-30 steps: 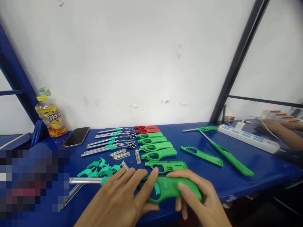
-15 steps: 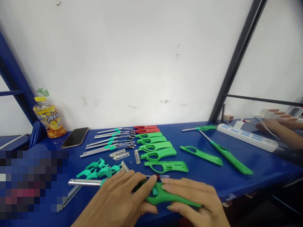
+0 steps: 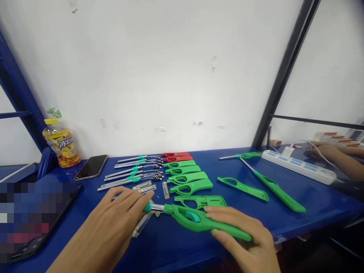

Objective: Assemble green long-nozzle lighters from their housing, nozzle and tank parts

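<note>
A long-necked lighter with a green handle [image 3: 207, 223] lies across between my hands, above the table's front. My right hand [image 3: 247, 239] is closed on the handle, thumb below and fingers on top. A teal trigger [image 3: 192, 216] shows in the handle's opening. My left hand [image 3: 119, 216] is closed over the lighter's metal tube [image 3: 157, 207]; a teal collar [image 3: 147, 206] shows at its fingertips, and the tube's far end is hidden. Clear fuel tanks [image 3: 143, 224] lie beside and behind that hand. A green open half-shell [image 3: 189, 202] lies just behind the handle.
Several metal tubes with wires [image 3: 133, 172] lie in rows, left of green and red shells [image 3: 190, 185]. At right are a loose half-shell [image 3: 243, 187], two lighters [image 3: 273, 187] and a power strip [image 3: 298, 167]. A bottle [image 3: 62, 146] and phone [image 3: 91, 167] stand and lie at back left.
My left hand has moved left off the handle onto the tube. The teal collar now sits apart from the handle, with bare metal between. My right hand keeps its hold.
</note>
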{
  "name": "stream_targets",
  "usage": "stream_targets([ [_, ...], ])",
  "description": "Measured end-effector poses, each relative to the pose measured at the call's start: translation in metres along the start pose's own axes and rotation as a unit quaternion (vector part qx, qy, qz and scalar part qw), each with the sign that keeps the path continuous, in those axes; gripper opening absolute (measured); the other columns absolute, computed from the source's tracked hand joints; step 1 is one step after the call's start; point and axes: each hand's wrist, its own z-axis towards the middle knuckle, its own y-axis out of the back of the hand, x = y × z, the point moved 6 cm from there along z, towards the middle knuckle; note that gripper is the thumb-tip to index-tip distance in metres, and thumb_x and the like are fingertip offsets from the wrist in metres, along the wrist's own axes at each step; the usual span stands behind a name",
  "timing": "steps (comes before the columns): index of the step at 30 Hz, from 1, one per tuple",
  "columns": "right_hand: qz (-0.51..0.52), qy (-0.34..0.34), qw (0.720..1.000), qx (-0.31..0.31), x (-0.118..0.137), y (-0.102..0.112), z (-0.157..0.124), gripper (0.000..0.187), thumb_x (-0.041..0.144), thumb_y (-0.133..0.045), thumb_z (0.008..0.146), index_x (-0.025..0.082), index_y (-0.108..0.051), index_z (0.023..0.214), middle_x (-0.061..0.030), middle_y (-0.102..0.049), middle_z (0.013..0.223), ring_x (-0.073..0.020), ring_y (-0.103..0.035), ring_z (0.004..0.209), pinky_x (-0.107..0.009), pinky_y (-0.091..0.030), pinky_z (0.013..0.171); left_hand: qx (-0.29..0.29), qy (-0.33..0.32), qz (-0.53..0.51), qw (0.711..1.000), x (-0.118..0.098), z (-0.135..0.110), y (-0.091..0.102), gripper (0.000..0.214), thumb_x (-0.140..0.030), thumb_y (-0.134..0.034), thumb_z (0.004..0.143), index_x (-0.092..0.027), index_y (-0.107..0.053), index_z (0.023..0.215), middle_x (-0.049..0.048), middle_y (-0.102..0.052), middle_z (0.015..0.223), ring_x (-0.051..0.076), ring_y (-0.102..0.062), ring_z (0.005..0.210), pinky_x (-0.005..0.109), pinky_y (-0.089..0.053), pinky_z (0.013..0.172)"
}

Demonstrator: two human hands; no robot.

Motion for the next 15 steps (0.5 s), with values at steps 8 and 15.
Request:
stream_targets([
  [8, 0.056, -0.002, 0.998, 0.032, -0.004, -0.002, -0.001, 0.012, 0.027, -0.088, 0.089, 0.032, -0.087, 0.099, -0.0001, -0.089, 0.097, -0.0218, -0.087, 0.086, -0.023, -0.07, 0.081, -0.009, -0.033, 0.026, 0.999, -0.039, 0.016, 0.001, 0.049, 0.001, -0.036, 0.106, -0.017, -0.063, 0.142, 0.0037, -0.081, 0.108, 0.022, -0.077, 0.095, 0.037, -0.057, 0.092],
  [15, 0.071, -0.065, 0.994, 0.044, -0.018, 0.004, -0.008, 0.014, 0.032, -0.089, 0.088, 0.037, -0.087, 0.101, 0.001, -0.089, 0.102, -0.0225, -0.087, 0.091, -0.024, -0.068, 0.085, -0.127, -0.058, -0.016, 0.99, -0.036, 0.012, 0.016, 0.037, -0.027, -0.027, 0.122, -0.022, -0.063, 0.13, -0.0016, -0.083, 0.105, 0.016, -0.079, 0.091, 0.03, -0.056, 0.088],
])
